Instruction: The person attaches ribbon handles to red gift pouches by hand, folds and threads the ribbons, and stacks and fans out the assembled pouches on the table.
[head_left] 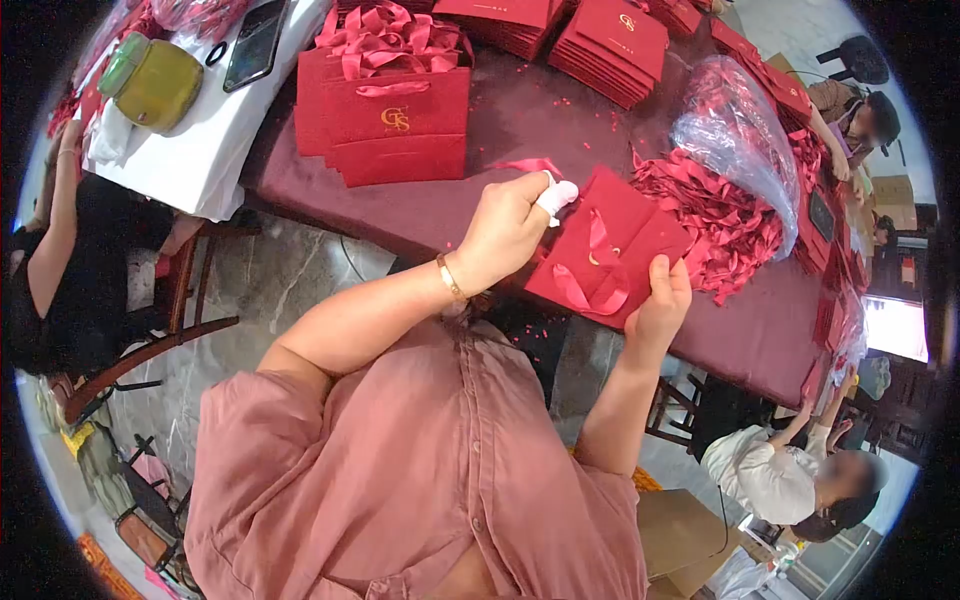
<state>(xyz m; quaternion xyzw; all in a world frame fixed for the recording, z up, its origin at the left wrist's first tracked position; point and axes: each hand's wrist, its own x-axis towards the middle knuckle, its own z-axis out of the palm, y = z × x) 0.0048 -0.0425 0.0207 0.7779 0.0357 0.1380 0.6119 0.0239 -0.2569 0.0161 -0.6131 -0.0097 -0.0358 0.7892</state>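
My right hand grips the edge of a small red paper gift bag, its thumb on top. The bag is tilted over the table's near edge, with red ribbon loops lying across its front. At the bag's upper left, my left hand is closed in a pinch, with white wrapping on a finger. A strip of red ribbon sticks out past its fingers; where the strip leads is hidden. To the left stand red gift bags with gold letters and ribbon handles. A heap of cut red ribbons lies to the right.
Stacks of flat red bags lie at the back of the dark red tablecloth. Clear plastic covers part of the ribbons. A white table at left bears a jar and a phone. Other people sit left and right.
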